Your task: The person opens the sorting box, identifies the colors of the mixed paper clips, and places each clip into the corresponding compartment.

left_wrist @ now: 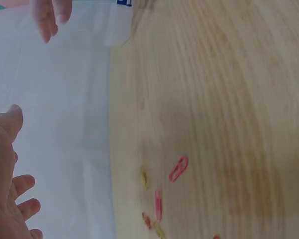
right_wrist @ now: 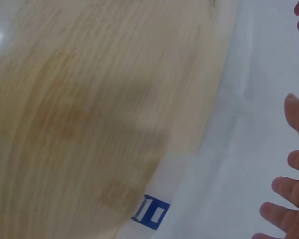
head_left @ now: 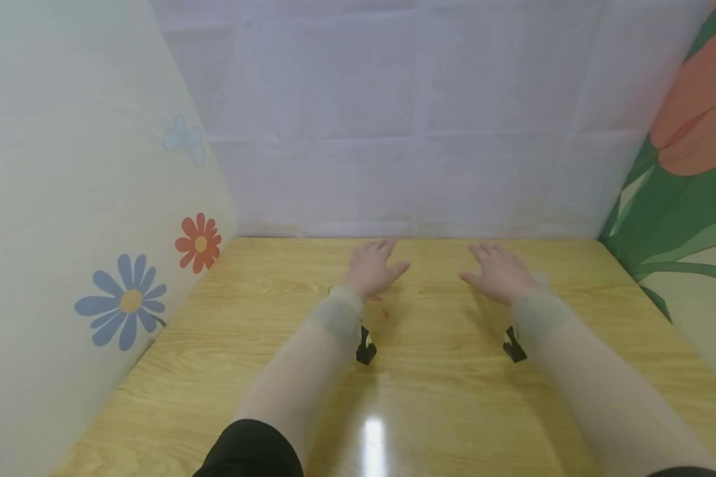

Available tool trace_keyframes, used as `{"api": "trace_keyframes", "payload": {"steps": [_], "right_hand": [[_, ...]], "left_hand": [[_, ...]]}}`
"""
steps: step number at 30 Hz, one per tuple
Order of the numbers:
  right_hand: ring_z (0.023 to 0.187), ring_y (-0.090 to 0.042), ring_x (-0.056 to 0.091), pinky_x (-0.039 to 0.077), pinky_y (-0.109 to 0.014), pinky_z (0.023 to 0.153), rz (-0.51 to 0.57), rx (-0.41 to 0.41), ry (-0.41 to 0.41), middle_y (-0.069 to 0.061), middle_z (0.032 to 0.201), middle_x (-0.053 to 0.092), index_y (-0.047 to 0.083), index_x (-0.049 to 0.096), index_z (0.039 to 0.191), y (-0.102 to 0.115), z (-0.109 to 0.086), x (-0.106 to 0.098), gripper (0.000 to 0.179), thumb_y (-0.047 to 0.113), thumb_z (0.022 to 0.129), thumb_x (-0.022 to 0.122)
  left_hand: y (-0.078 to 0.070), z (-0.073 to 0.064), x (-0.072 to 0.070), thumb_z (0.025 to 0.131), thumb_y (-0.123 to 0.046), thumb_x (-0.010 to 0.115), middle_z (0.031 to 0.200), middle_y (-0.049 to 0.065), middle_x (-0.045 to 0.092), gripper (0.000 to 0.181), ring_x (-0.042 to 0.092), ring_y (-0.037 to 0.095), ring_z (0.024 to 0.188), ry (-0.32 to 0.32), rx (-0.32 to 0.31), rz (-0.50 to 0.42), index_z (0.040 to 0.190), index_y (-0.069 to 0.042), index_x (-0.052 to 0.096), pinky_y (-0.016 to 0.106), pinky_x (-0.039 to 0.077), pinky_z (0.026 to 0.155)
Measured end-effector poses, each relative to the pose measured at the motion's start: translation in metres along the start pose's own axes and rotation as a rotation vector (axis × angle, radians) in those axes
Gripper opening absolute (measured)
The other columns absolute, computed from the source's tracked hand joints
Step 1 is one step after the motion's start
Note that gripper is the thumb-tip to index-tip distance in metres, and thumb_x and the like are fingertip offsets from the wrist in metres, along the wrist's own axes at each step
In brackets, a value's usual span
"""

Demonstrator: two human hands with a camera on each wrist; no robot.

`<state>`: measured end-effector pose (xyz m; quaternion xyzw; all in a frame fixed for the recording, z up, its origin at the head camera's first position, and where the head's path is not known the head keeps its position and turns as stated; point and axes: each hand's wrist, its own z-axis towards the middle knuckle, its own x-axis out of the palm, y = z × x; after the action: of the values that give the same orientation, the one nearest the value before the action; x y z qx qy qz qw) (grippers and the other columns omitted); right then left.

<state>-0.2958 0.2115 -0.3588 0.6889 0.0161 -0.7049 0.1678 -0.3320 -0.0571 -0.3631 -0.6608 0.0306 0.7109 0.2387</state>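
Note:
Both hands reach forward over the wooden table, apart from each other and holding nothing. My left hand [head_left: 372,270] has its fingers extended and its thumb spread to the right. Below it lie several small pink, red and yellow pieces; a pink looped one [left_wrist: 178,168] looks like a paper clip, and a yellow piece [left_wrist: 143,178] lies close by. My right hand [head_left: 500,273] also has straight, spread fingers [right_wrist: 289,191]. Beside and below it is a translucent whitish item with a blue mark [right_wrist: 152,211], mostly hidden by the hand in the head view.
The wooden tabletop [head_left: 429,397] runs back to a creased white cloth [head_left: 417,132]. A flower-printed panel [head_left: 54,199] stands at the left and a tulip-printed one [head_left: 692,218] at the right. Each wrist wears a band with a small black mount [head_left: 366,348].

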Motion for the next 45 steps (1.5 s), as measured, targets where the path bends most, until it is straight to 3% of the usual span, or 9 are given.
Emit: {"api": "trace_keyframes", "payload": {"steps": [7,16,23,31,38,45], "right_hand": [[0.138,-0.044,0.023,0.015,-0.057,0.111,0.125,0.042,-0.039,-0.025,0.152,0.026,-0.002,0.027,0.148,-0.012,-0.008,0.005,0.074,0.047,0.097,0.049],[0.137,-0.048,0.022,0.015,-0.060,0.109,0.182,0.108,-0.004,-0.027,0.152,0.025,-0.002,0.024,0.149,-0.035,-0.010,0.018,0.078,0.053,0.097,0.044],[0.136,-0.051,0.021,0.014,-0.062,0.108,0.218,0.145,0.011,-0.030,0.151,0.023,-0.005,0.025,0.148,-0.046,-0.012,0.026,0.072,0.044,0.099,0.046],[0.136,-0.056,0.008,0.005,-0.066,0.107,0.193,0.192,0.051,-0.031,0.152,0.016,-0.005,0.027,0.147,-0.054,-0.018,0.041,0.071,0.045,0.100,0.043],[0.133,-0.056,0.020,0.014,-0.064,0.107,0.134,0.123,0.007,-0.032,0.148,0.027,-0.005,0.038,0.142,-0.053,-0.019,0.049,0.063,0.036,0.097,0.052],[0.134,-0.052,0.023,0.015,-0.062,0.108,0.149,0.089,-0.022,-0.028,0.148,0.031,-0.002,0.042,0.141,-0.044,-0.017,0.052,0.057,0.032,0.097,0.053]], "left_hand": [[-0.016,0.001,0.019,0.094,-0.055,0.050,0.154,0.005,0.033,0.070,0.029,0.028,0.140,-0.007,-0.014,-0.262,0.152,-0.020,0.029,0.047,0.022,0.113],[-0.035,0.003,0.032,0.095,-0.054,0.050,0.155,0.002,0.031,0.068,0.027,0.023,0.142,0.049,-0.026,-0.406,0.152,-0.023,0.028,0.044,0.022,0.113],[-0.048,0.007,0.045,0.097,-0.048,0.051,0.154,0.004,0.032,0.066,0.027,0.024,0.141,0.071,0.006,-0.494,0.151,-0.018,0.030,0.042,0.022,0.113],[-0.057,0.002,0.054,0.098,-0.048,0.049,0.155,0.000,0.031,0.064,0.028,0.021,0.141,0.107,0.031,-0.496,0.152,-0.020,0.028,0.038,0.023,0.113],[-0.058,0.000,0.056,0.098,-0.045,0.050,0.153,0.004,0.034,0.062,0.031,0.024,0.140,0.095,0.021,-0.502,0.151,-0.018,0.031,0.040,0.023,0.113],[-0.055,0.003,0.064,0.097,-0.049,0.049,0.153,0.003,0.035,0.063,0.031,0.024,0.140,0.104,0.019,-0.498,0.150,-0.021,0.032,0.041,0.024,0.112]]}}
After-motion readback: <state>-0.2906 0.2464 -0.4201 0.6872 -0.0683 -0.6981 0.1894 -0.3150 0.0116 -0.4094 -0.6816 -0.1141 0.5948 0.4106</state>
